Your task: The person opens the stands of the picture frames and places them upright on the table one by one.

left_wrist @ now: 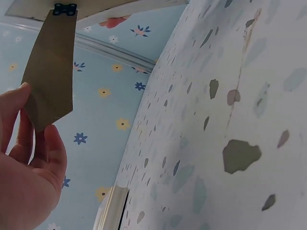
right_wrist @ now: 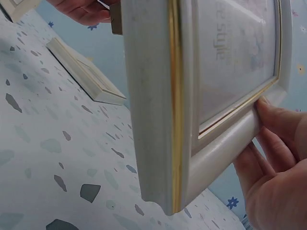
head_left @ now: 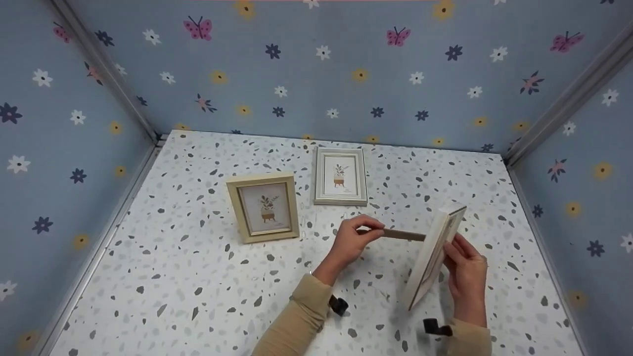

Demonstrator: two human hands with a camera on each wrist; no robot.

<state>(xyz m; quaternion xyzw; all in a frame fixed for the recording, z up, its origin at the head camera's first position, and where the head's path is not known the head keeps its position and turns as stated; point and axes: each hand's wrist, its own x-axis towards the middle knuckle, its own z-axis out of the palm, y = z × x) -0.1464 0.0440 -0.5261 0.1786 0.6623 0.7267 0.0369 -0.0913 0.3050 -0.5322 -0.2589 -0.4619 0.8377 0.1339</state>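
My right hand (head_left: 467,269) grips the edge of a white picture frame (head_left: 429,267), held up on its side over the table. The right wrist view shows the frame's gold inner trim (right_wrist: 176,120) and the glazed picture, with the thumb on the front border. Between thumb and fingers my left hand (head_left: 352,237) pinches the free end of a brown easel stand (left_wrist: 53,72). That stand sticks out from the frame's back, joined there by a small dark hinge (left_wrist: 64,9).
A cream picture frame (head_left: 237,210) with a potted plant print stands upright at left. Farther back, a white frame (head_left: 320,180) with a similar print lies on the speckled table (head_left: 188,277). Blue flowered panels (head_left: 296,64) wall in the back and sides.
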